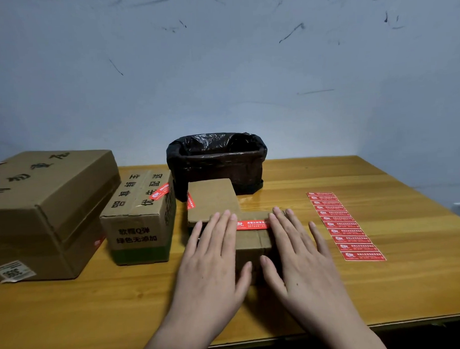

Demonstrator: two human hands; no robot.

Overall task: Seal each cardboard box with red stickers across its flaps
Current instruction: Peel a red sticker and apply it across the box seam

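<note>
1. Small cardboard box sits front-centre on the wooden table, both hands flat on its top
2. Left hand: fingers straight and together, palm down over the box's left part, nothing gripped; fingertips reach the far left edge
3. Right hand: fingers straight and slightly spread, palm down over the box's right part, nothing gripped; thumb lies on the box top near the left thumb
4. Red sticker lies across the box top near its far edge, visible in the gap between the two hands, both ends run under the fingertips
5. Second small box just behind, touching or nearly so, cannot tell; red sticker on its left side
6. Printed box to the left, red sticker on its top right edge
7. Large box far left, shipping label at its lower front corner
8. Sheet of red stickers flat on table to the right, well apart from right hand
9. Black-bag-lined bin at the back against the wall
</note>
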